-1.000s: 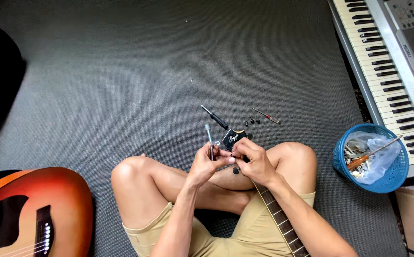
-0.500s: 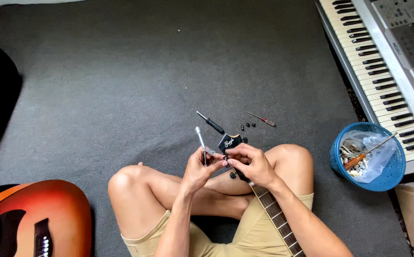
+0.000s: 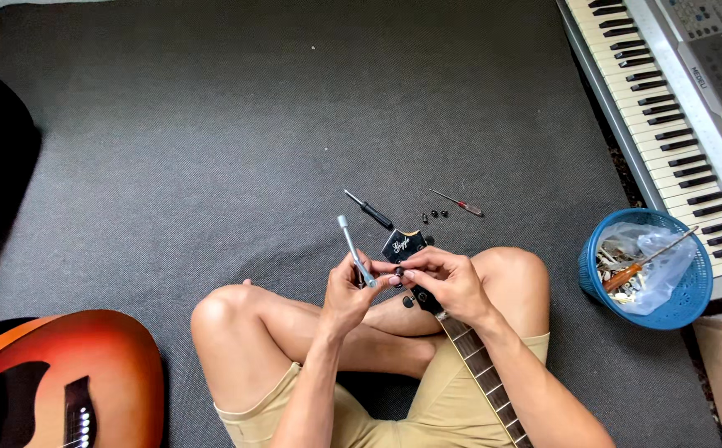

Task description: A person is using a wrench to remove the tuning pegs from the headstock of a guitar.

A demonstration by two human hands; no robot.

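I sit cross-legged on a grey carpet with a guitar neck (image 3: 481, 365) across my lap, its black headstock (image 3: 404, 245) pointing away from me. My left hand (image 3: 348, 290) grips a slim silver socket wrench (image 3: 351, 244), its tip angled up and to the left. My right hand (image 3: 448, 278) rests on the headstock, fingers pinching a small black tuner part at its edge. The fingertips of both hands meet beside the headstock.
A black-handled screwdriver (image 3: 369, 210), a thin red-handled screwdriver (image 3: 459, 203) and small black parts (image 3: 438, 214) lie on the carpet ahead. A blue basket (image 3: 685, 294) of tools stands at right beside an electronic keyboard (image 3: 676, 108). A sunburst guitar body (image 3: 54, 382) lies at lower left.
The view has shifted slightly. My left hand has tilted the silver wrench so its tip leans further left, while my right hand stays on the headstock.
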